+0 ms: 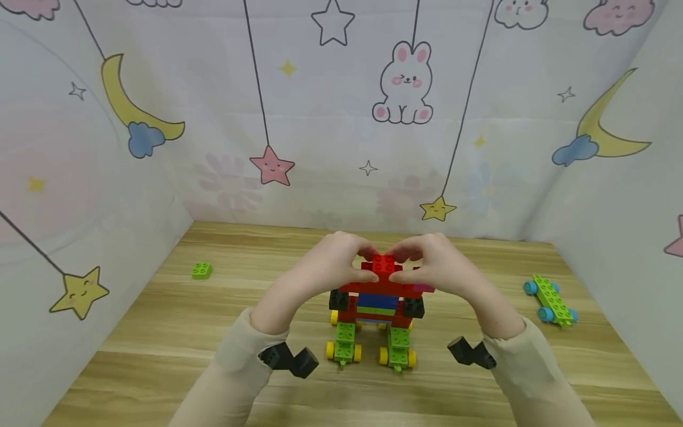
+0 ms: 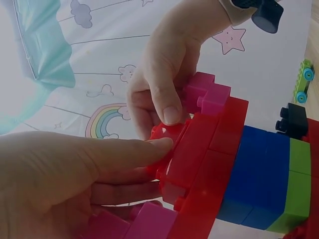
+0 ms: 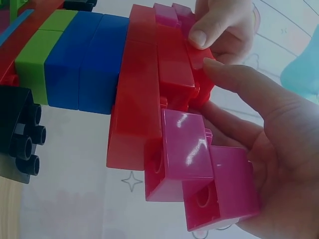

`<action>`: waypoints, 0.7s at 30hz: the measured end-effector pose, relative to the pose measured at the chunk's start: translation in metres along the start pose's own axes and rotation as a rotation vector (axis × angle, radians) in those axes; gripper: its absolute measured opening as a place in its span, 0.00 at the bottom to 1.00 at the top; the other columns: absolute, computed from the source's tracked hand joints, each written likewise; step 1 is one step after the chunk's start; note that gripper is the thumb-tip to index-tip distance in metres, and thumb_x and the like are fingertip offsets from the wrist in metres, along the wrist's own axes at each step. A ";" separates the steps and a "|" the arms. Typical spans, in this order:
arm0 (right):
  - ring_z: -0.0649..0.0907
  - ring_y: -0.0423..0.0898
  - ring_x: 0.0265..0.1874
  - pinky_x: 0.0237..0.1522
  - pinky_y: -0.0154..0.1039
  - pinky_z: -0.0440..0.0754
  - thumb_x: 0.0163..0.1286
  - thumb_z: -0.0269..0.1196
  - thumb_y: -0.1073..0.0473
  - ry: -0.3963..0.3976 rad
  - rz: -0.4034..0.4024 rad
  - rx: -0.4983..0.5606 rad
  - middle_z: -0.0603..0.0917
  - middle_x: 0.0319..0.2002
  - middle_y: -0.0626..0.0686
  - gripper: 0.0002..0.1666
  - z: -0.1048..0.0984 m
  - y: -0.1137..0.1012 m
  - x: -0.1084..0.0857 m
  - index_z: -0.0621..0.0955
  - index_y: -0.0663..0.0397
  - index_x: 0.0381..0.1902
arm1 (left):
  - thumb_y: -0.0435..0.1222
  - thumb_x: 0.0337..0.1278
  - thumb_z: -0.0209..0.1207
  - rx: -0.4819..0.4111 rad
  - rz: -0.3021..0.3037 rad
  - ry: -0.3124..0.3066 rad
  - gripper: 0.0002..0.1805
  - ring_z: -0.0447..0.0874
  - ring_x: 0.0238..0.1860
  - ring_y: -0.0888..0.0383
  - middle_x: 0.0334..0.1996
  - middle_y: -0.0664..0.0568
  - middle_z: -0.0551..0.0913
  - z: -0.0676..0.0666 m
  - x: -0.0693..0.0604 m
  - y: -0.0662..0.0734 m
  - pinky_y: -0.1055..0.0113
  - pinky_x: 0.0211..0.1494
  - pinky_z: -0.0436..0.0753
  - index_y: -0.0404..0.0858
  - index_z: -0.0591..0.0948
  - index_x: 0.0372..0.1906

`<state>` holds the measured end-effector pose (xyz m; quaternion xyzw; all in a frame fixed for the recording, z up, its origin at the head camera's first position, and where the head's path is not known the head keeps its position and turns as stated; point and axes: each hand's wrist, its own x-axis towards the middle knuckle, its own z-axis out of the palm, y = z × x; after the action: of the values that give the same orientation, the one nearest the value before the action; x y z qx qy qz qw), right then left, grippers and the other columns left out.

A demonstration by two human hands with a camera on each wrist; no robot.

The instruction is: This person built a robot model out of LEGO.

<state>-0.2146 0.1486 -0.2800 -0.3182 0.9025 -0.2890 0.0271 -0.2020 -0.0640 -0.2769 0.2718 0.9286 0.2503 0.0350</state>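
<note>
At mid-table stands a toy brick model with a red brick on top. My left hand pinches this brick from the left, thumb in front and fingers behind. From the right, my right hand pinches it the same way. Beneath it lie wide red bricks, then blue bricks and lime bricks. Stepped pink bricks jut out at both sides. Lower down are black bricks and lime wheeled bases with yellow wheels. The hands partly hide the upper bricks.
A loose lime brick lies at the table's left. Toward the right edge sits a lime wheeled base with blue wheels. Printed cloth walls enclose the wooden table at the back and sides.
</note>
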 end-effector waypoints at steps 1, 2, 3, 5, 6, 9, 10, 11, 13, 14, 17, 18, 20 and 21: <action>0.85 0.48 0.41 0.51 0.51 0.83 0.60 0.71 0.59 0.002 0.000 -0.002 0.88 0.40 0.50 0.18 0.000 0.000 0.000 0.86 0.57 0.48 | 0.42 0.55 0.68 0.007 0.004 0.001 0.19 0.83 0.52 0.55 0.47 0.52 0.87 0.000 -0.001 0.000 0.60 0.58 0.80 0.40 0.85 0.52; 0.85 0.48 0.41 0.51 0.51 0.83 0.60 0.71 0.59 0.003 -0.002 -0.004 0.88 0.40 0.50 0.18 0.000 0.000 0.000 0.86 0.57 0.48 | 0.43 0.56 0.68 0.016 0.011 0.005 0.20 0.82 0.52 0.55 0.48 0.52 0.87 0.000 -0.002 0.000 0.59 0.58 0.80 0.40 0.84 0.53; 0.85 0.48 0.42 0.52 0.51 0.83 0.60 0.71 0.59 0.004 -0.002 -0.007 0.88 0.41 0.50 0.18 0.000 0.000 -0.001 0.86 0.56 0.48 | 0.44 0.56 0.68 0.023 0.019 0.013 0.22 0.82 0.53 0.54 0.49 0.51 0.86 0.000 -0.003 0.000 0.59 0.59 0.80 0.39 0.83 0.54; 0.84 0.49 0.43 0.51 0.51 0.83 0.60 0.71 0.58 0.005 -0.006 -0.016 0.88 0.42 0.50 0.18 -0.001 0.000 -0.001 0.85 0.56 0.49 | 0.46 0.56 0.67 0.032 0.039 0.039 0.24 0.81 0.55 0.53 0.51 0.50 0.85 0.000 -0.005 -0.003 0.58 0.59 0.80 0.38 0.82 0.56; 0.84 0.49 0.43 0.51 0.51 0.83 0.60 0.71 0.58 0.005 -0.008 -0.020 0.88 0.43 0.51 0.19 -0.001 0.000 -0.001 0.85 0.57 0.49 | 0.46 0.56 0.67 0.035 0.052 0.064 0.25 0.81 0.55 0.52 0.52 0.49 0.85 0.001 -0.007 -0.004 0.58 0.60 0.80 0.38 0.82 0.56; 0.84 0.50 0.44 0.50 0.51 0.83 0.60 0.71 0.57 0.010 -0.013 -0.027 0.88 0.45 0.53 0.21 -0.002 0.001 -0.003 0.84 0.58 0.51 | 0.47 0.57 0.67 0.028 0.098 0.172 0.26 0.79 0.56 0.51 0.53 0.48 0.85 0.002 -0.010 -0.013 0.57 0.60 0.80 0.37 0.82 0.57; 0.84 0.50 0.45 0.50 0.51 0.83 0.61 0.71 0.57 0.011 -0.011 -0.025 0.88 0.46 0.53 0.21 -0.002 0.001 -0.003 0.84 0.58 0.51 | 0.46 0.57 0.67 0.022 0.114 0.218 0.25 0.79 0.56 0.51 0.53 0.48 0.85 0.002 -0.012 -0.017 0.56 0.60 0.80 0.37 0.82 0.56; 0.84 0.51 0.45 0.50 0.51 0.83 0.61 0.71 0.57 0.013 -0.008 -0.023 0.88 0.46 0.54 0.21 -0.002 0.001 -0.003 0.84 0.59 0.51 | 0.45 0.57 0.66 0.015 0.130 0.266 0.24 0.79 0.57 0.50 0.53 0.48 0.85 0.002 -0.014 -0.021 0.55 0.60 0.79 0.37 0.82 0.56; 0.84 0.51 0.45 0.51 0.52 0.83 0.61 0.70 0.56 0.014 0.002 -0.016 0.88 0.46 0.54 0.21 -0.002 0.002 -0.003 0.84 0.58 0.51 | 0.42 0.58 0.66 0.004 0.154 0.356 0.22 0.78 0.57 0.49 0.53 0.47 0.84 0.000 -0.017 -0.032 0.54 0.61 0.78 0.36 0.82 0.55; 0.84 0.51 0.46 0.51 0.53 0.83 0.62 0.70 0.56 0.011 0.012 -0.011 0.88 0.45 0.54 0.21 -0.002 0.002 -0.003 0.85 0.58 0.51 | 0.41 0.58 0.67 0.002 0.163 0.400 0.22 0.78 0.58 0.48 0.53 0.46 0.85 -0.001 -0.019 -0.037 0.53 0.62 0.77 0.36 0.82 0.55; 0.84 0.51 0.46 0.52 0.53 0.82 0.62 0.70 0.55 0.007 0.041 -0.002 0.88 0.45 0.53 0.19 0.000 0.002 -0.003 0.85 0.56 0.50 | 0.39 0.57 0.67 -0.001 0.165 0.499 0.22 0.78 0.58 0.46 0.53 0.44 0.85 -0.005 -0.026 -0.057 0.50 0.64 0.75 0.34 0.82 0.55; 0.84 0.51 0.46 0.53 0.53 0.82 0.62 0.70 0.55 0.007 0.049 -0.001 0.88 0.44 0.52 0.19 0.000 0.002 -0.003 0.85 0.56 0.50 | 0.38 0.57 0.67 0.002 0.158 0.525 0.22 0.79 0.58 0.45 0.52 0.44 0.85 -0.007 -0.028 -0.064 0.49 0.64 0.75 0.34 0.82 0.55; 0.84 0.51 0.46 0.53 0.53 0.81 0.62 0.70 0.54 0.010 0.063 0.002 0.88 0.44 0.52 0.19 0.001 0.001 -0.003 0.86 0.56 0.50 | 0.38 0.57 0.67 0.010 0.137 0.566 0.22 0.79 0.58 0.43 0.52 0.41 0.84 -0.010 -0.033 -0.080 0.48 0.64 0.74 0.32 0.81 0.55; 0.84 0.51 0.46 0.53 0.53 0.81 0.62 0.70 0.54 0.012 0.068 0.002 0.88 0.44 0.52 0.19 0.001 0.001 -0.003 0.86 0.56 0.50 | 0.37 0.57 0.67 0.015 0.118 0.580 0.22 0.79 0.58 0.42 0.52 0.40 0.84 -0.012 -0.037 -0.088 0.47 0.64 0.74 0.31 0.81 0.55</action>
<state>-0.2124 0.1504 -0.2816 -0.2856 0.9126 -0.2907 0.0318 -0.2160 -0.1525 -0.3113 0.2427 0.8842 0.3123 -0.2485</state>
